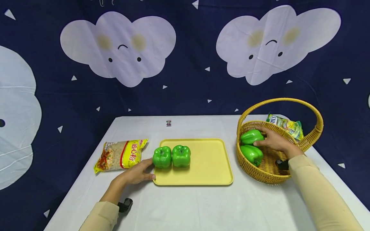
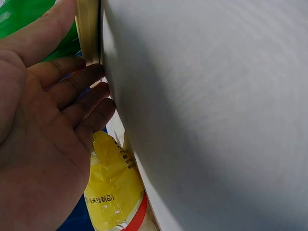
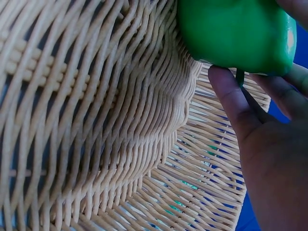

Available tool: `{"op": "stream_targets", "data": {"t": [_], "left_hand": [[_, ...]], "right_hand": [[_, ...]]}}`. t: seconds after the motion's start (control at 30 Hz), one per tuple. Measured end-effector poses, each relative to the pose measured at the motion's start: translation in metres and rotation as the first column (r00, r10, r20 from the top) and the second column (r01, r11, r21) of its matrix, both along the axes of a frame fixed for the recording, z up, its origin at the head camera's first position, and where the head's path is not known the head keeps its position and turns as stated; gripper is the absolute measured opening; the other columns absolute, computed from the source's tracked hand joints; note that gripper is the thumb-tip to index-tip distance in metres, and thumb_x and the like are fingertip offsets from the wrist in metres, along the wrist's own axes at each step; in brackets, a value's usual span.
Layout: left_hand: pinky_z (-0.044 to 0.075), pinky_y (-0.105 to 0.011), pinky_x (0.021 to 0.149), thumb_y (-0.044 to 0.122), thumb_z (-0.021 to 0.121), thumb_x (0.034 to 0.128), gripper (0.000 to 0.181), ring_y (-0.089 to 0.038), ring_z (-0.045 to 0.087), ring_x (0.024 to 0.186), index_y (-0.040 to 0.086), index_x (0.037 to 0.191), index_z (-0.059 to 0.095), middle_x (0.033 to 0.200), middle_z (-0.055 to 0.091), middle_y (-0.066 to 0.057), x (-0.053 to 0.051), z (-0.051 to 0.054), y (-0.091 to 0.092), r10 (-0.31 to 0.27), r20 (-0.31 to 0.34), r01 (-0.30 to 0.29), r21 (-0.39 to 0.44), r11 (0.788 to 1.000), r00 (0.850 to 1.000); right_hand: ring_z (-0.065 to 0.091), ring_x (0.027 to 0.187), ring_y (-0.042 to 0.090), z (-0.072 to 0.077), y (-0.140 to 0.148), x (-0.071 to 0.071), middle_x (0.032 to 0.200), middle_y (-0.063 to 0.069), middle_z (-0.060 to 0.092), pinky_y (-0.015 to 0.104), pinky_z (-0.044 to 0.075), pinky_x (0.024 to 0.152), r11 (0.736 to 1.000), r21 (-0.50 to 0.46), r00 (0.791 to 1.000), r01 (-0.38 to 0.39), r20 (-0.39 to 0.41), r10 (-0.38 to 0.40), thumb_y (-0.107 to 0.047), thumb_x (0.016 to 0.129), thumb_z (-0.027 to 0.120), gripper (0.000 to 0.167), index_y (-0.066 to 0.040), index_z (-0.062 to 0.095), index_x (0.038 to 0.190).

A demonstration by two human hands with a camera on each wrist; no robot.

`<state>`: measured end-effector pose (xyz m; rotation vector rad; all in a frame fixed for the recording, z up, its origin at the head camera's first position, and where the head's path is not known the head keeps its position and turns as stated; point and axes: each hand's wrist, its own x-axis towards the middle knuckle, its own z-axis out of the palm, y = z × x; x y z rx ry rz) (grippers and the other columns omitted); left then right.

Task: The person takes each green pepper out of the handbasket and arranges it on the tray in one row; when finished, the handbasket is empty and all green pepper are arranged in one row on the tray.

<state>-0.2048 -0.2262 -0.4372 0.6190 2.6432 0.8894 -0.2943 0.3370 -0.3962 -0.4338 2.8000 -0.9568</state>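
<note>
Right grip (image 1: 271,140), thumb and fingers curved around it, holds one green pepper (image 1: 251,137) inside the single wicker basket (image 1: 260,175), beside a second pepper (image 1: 252,155). Left grip (image 1: 140,172), fingers loosely extended, touches the one yellow tray (image 1: 208,163), bearing two more peppers (image 1: 162,157). Two packets, one yellow packet (image 1: 121,155) and one green packet (image 1: 289,126), share the desk (image 1: 179,205).
</note>
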Motion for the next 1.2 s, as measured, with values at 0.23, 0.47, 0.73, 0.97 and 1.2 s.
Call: {"op": "stream_targets", "data": {"t": [0.23, 0.47, 0.73, 0.97, 1.2], "left_hand": [[0.022, -0.059, 0.115, 0.026, 0.069, 0.0850, 0.074, -0.044, 0.029, 0.139, -0.003, 0.143, 0.033, 0.148, 0.034, -0.027, 0.001, 0.000, 0.000, -0.015, -0.015, 0.015, 0.008, 1.000, 1.000], [0.022, -0.059, 0.115, 0.027, 0.069, 0.0852, 0.075, -0.044, 0.027, 0.139, -0.003, 0.144, 0.032, 0.149, 0.033, -0.026, 0.001, -0.001, 0.000, -0.012, -0.008, 0.013, 0.010, 1.000, 1.000], [0.022, -0.059, 0.115, 0.025, 0.069, 0.0850, 0.075, -0.044, 0.028, 0.139, -0.003, 0.144, 0.033, 0.148, 0.034, -0.026, 0.001, 0.000, 0.000, -0.012, -0.010, 0.012, 0.018, 1.000, 1.000], [0.022, -0.059, 0.115, 0.027, 0.069, 0.0851, 0.075, -0.044, 0.029, 0.139, -0.003, 0.144, 0.033, 0.148, 0.034, -0.026, 0.002, 0.000, 0.000, -0.003, -0.006, 0.003, 0.008, 1.000, 1.000], [0.022, -0.058, 0.115, 0.027, 0.069, 0.0850, 0.075, -0.044, 0.028, 0.139, -0.002, 0.144, 0.033, 0.148, 0.034, -0.026, 0.001, 0.000, 0.000, 0.005, -0.005, -0.005, 0.006, 1.000, 1.000]], "right_hand": [[0.055, 0.104, 0.031, -0.001, 0.002, -0.001, 0.124, 0.024, 0.052, 0.033, 0.047, 0.085, 1.000, -0.014, 0.999, 0.000, -0.053, 0.000, -0.035, 0.085, 0.069, 0.077, 0.001, 0.034, 0.142], [0.055, 0.104, 0.029, 0.003, 0.002, 0.000, 0.124, 0.022, 0.054, 0.026, 0.048, 0.081, 0.999, -0.044, 0.996, 0.026, -0.083, -0.030, -0.035, 0.085, 0.069, 0.076, 0.001, 0.035, 0.142], [0.055, 0.097, 0.023, 0.020, -0.004, 0.005, 0.119, 0.020, 0.055, 0.022, 0.050, 0.072, 0.996, -0.073, 0.992, 0.043, -0.119, -0.052, -0.037, 0.085, 0.069, 0.075, -0.001, 0.036, 0.143], [0.056, 0.103, 0.028, 0.031, -0.007, 0.011, 0.124, 0.023, 0.053, 0.021, 0.051, 0.071, 0.996, -0.055, 0.991, 0.076, -0.110, -0.082, -0.041, 0.085, 0.067, 0.083, 0.000, 0.029, 0.146], [0.054, 0.106, 0.032, 0.043, -0.013, 0.021, 0.125, 0.023, 0.048, 0.017, 0.050, 0.069, 0.995, -0.061, 0.988, 0.080, -0.131, -0.088, -0.041, 0.086, 0.067, 0.082, -0.001, 0.028, 0.147]]}}
